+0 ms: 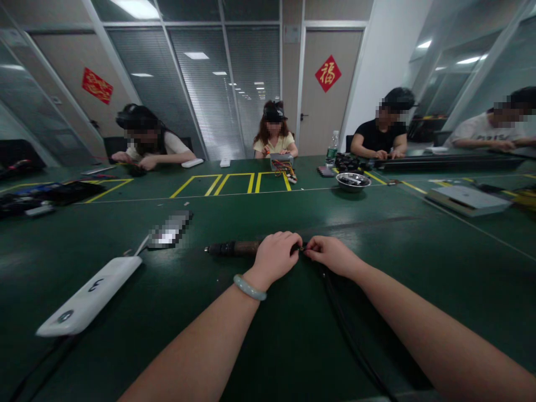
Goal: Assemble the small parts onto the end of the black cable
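A dark, slim electric screwdriver [240, 248] lies along the green table, its bit end pointing left. My left hand [276, 254] is closed around its rear part, and a pale bangle circles that wrist. At the tool's back end, my right hand [333, 254] pinches the end of a black cable [341, 312]. The fingertips of both hands nearly meet there. A small brassy spot shows between them, but the fingers hide whether the cable end is joined to the tool. From my right hand the cable runs down towards the table's near edge.
To the left lie a white power bank [92, 296] and a phone [171, 230] joined by a short lead. Farther back stand a metal bowl [353, 182] of small parts, a water bottle [332, 149] and a flat pale box [467, 200]. Several people work along the far side.
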A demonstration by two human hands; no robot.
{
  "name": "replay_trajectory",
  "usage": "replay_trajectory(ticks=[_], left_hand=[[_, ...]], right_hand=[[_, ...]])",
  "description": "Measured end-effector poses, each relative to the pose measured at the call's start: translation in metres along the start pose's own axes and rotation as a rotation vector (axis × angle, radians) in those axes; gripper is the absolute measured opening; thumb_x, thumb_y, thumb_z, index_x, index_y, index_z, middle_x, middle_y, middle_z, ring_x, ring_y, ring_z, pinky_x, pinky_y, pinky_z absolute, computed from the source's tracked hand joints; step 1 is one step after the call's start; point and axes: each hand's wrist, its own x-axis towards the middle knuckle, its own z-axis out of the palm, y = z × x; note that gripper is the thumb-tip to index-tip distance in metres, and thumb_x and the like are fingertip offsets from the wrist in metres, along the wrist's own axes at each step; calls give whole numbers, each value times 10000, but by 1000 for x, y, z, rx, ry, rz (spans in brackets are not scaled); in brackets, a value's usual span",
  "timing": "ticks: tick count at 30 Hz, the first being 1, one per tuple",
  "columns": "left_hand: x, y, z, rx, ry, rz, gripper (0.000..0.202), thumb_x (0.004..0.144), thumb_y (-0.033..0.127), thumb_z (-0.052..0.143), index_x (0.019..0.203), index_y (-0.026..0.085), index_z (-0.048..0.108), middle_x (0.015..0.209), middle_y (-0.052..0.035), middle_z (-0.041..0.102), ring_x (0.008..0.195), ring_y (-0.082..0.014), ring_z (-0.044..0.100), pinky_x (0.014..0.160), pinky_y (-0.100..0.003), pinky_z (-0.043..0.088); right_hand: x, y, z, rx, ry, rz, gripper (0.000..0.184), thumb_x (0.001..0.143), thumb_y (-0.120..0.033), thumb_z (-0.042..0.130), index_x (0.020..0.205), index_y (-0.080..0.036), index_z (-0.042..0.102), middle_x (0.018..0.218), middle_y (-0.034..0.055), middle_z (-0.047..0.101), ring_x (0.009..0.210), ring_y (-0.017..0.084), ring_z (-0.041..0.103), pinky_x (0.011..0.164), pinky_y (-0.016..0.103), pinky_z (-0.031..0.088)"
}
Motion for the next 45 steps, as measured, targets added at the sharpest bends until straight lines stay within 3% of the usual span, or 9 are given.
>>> replay_trajectory(ticks=[5, 12, 18, 24, 45], left_hand=[[0, 1, 1, -3, 7, -49, 160, 855, 230, 584, 1013, 233, 563, 965, -16, 625, 914, -201, 580, 821, -353, 437], [0, 2, -2, -7, -17, -12, 120, 865, 220, 561, 983, 241, 575, 982, -7, 627, 930, -193, 576, 809, -340, 435], [-1, 0, 2, -22, 33, -53, 243, 859, 247, 590, 1094, 247, 531, 1005, -6, 621, 920, -193, 583, 809, -346, 439], [0, -1, 0, -21, 1, 21, 128, 878, 226, 538, 994, 252, 586, 1004, 1, 624, 936, -187, 570, 821, -335, 436], [0, 1, 0, -21, -14, -34, 116, 862, 234, 574, 978, 229, 578, 982, -13, 626, 935, -193, 575, 816, -339, 437]], right_hand=[[0, 0, 0, 7, 6, 3, 155, 833, -342, 616, 885, -205, 666, 797, 7, 702, 696, 143, 632, 622, 243, 428], [0, 1, 0, 3, 8, -1, 151, 832, -348, 620, 876, -210, 662, 777, -5, 699, 680, 138, 632, 605, 238, 423], [0, 2, 0, 7, -3, 7, 153, 837, -349, 614, 880, -211, 664, 789, -2, 702, 689, 140, 631, 606, 239, 421], [0, 1, 0, 15, 5, -12, 144, 831, -343, 620, 874, -210, 658, 793, -6, 702, 695, 138, 635, 617, 238, 428], [-1, 2, 1, 35, 0, -2, 161, 842, -360, 606, 880, -210, 653, 788, 3, 699, 690, 142, 631, 606, 242, 421]])
